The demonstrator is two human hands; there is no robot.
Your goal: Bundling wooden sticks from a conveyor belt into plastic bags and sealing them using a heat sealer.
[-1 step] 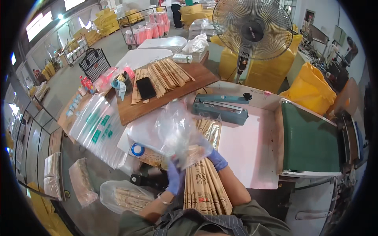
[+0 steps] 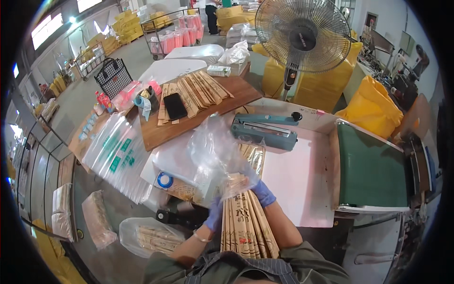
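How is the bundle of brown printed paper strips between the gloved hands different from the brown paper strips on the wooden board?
The bundle is gathered compactly; the strips on the board spread in a fan. The bundle's far end shows through a clear plastic bag; a flat black phone lies on the board's strips. Both are brown with dark markings.

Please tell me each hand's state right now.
Left hand: beside the brown packets; grip can't be told.
Right hand: at the clear bag; grip can't be told.

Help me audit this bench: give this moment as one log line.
left hand: at brown bundle, left side | right hand: bundle, right side | clear bag: over bundle's far end | sealer: untouched
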